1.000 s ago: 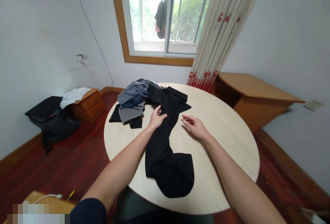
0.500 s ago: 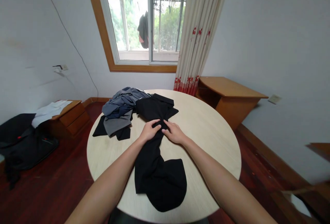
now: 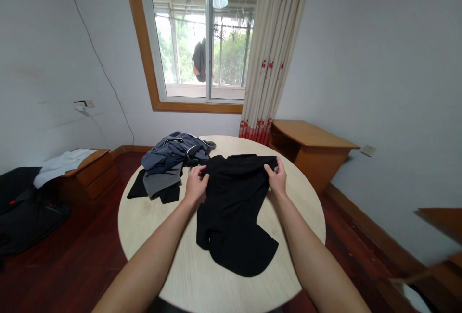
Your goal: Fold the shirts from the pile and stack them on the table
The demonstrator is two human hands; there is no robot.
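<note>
A black garment [image 3: 238,212] lies spread on the round pale wooden table [image 3: 151,245], its lower end rounded and some folds across the top; which kind of garment it is I cannot tell. At its upper left corner my left hand [image 3: 197,183] pinches the cloth. My right hand [image 3: 277,177] grips the upper right corner, thumb on top, and the cloth is drawn out between both hands. Just left of it a heap of grey and dark blue clothes [image 3: 169,154] rests on the table, close to my left hand.
A wooden desk [image 3: 310,137] stands behind the table at the right, beside the curtain [image 3: 265,63]. On the left are a low wooden cabinet [image 3: 97,178] with white cloth [image 3: 65,161] on it and a black bag [image 3: 32,217] on the floor.
The black garment was bunched narrow in the middle with both hands close together; now the hands are apart and its upper part is spread wide. The view has tilted up slightly.
</note>
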